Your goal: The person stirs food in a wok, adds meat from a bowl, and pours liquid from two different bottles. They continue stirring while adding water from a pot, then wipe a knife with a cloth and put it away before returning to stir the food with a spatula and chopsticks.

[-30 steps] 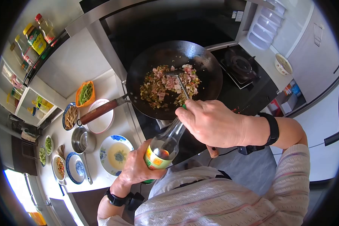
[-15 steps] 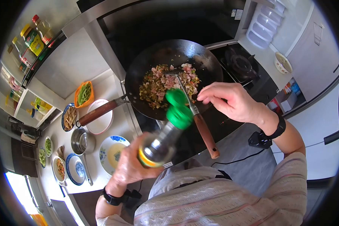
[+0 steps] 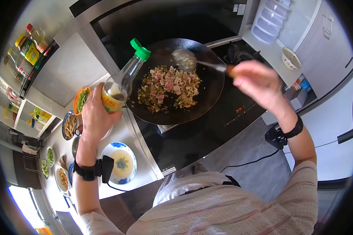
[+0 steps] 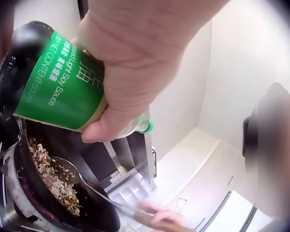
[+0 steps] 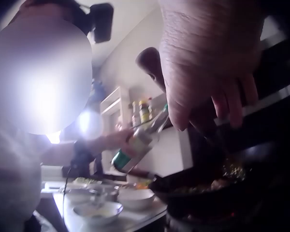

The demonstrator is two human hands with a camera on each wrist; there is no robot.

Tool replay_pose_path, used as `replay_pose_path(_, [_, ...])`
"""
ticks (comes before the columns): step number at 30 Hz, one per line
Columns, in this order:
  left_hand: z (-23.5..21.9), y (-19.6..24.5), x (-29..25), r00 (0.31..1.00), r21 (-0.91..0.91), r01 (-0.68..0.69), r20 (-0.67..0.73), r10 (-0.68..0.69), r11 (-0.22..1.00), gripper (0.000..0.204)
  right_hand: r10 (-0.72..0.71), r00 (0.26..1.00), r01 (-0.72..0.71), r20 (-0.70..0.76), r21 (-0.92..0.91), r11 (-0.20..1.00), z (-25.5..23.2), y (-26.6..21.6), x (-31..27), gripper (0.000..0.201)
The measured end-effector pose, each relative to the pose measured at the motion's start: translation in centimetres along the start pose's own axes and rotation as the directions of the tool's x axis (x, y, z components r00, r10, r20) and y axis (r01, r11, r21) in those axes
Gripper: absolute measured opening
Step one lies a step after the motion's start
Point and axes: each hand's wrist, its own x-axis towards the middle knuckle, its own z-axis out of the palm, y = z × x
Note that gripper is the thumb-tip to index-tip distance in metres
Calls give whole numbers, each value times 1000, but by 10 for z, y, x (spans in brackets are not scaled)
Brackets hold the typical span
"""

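In the head view my left hand (image 3: pixel 93 117) grips a glass soy sauce bottle (image 3: pixel 117 92) above the wok's left edge. The bottle leans to the right, its green cap (image 3: pixel 140 50) flipped up and dark liquid low inside. "Light Soy Sauce" reads on the green label (image 4: pixel 63 82) in the left wrist view. My right hand (image 3: pixel 261 84), blurred, holds the wooden handle of a metal wok spatula (image 3: pixel 211 65). Its food-coated head (image 3: pixel 184 60) is over the far side of the wok (image 3: pixel 213 92). Chopped pink meat and vegetables (image 3: pixel 168 87) lie in the wok.
Left of the black cooktop (image 3: pixel 192 145), a flowered bowl (image 3: pixel 123 181) holds pale liquid. Beyond it are an orange basket (image 3: pixel 77 110) of greens and several small dishes. Bottles (image 3: pixel 28 50) line a wall shelf. A second burner (image 3: pixel 241 53) and a bowl (image 3: pixel 291 58) are at right.
The bottle's cap has come open, and my left hand has carried it up and left. My right hand left the cap, took the spatula's handle and swung it to the right, its head lifting.
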Motion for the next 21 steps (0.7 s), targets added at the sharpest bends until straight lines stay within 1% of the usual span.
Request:
replay_pose_path(1, [2, 1, 6, 1000, 0, 1, -1, -1, 1000, 69, 218, 971, -197, -94, 191, 962, -10, 4, 3, 14])
replay_pose_path(3, [4, 3, 15, 1000, 40, -13, 15, 12, 999, 64, 350, 918, -259, -187, 385, 886, -28, 20, 2, 17])
replay_pose_path(4, [6, 3, 15, 1000, 40, -13, -1, 14, 999, 61, 348, 919, -258, -186, 385, 886, -32, 24, -2, 17])
replay_pose_path(5, [11, 0, 19, 1000, 40, -12, -2, 12, 999, 61, 435, 880, -300, -191, 487, 820, -36, 28, -6, 19])
replay_pose_path(6, [19, -6, 26, 999, 125, -43, 21, 41, 991, 62, 520, 834, -334, -183, 583, 741, -36, 31, -9, 22])
replay_pose_path(7, [25, -9, 32, 996, 210, -77, 48, 69, 975, 62, 521, 834, -336, -180, 583, 740, -35, 33, -11, 22])
replay_pose_path(8, [29, -10, 35, 996, 210, -77, 50, 68, 975, 62, 538, 829, -352, -157, 600, 718, -33, 34, -14, 23])
replay_pose_path(10, [35, -8, 40, 993, 302, -93, 96, 67, 949, 64, 552, 825, -368, -123, 625, 688, -30, 37, -18, 26])
replay_pose_path(11, [38, -7, 42, 993, 301, -99, 98, 72, 949, 64, 555, 822, -367, -127, 626, 688, -28, 37, -18, 26])
replay_pose_path(13, [43, -7, 46, 990, 349, -115, 116, 79, 930, 66, 581, 809, -396, -93, 645, 654, -24, 37, -18, 26])
replay_pose_path(17, [53, -7, 51, 983, 365, -155, 150, 106, 918, 69, 586, 807, -402, -73, 659, 635, -18, 40, -16, 27])
replay_pose_path(19, [56, -4, 52, 979, 356, -127, 195, 60, 926, 70, 591, 804, -407, -66, 663, 628, -16, 42, -16, 27])
replay_pose_path(21, [58, -2, 53, 976, 361, -136, 211, 61, 923, 71, 594, 803, -411, -57, 668, 621, -15, 42, -16, 27])
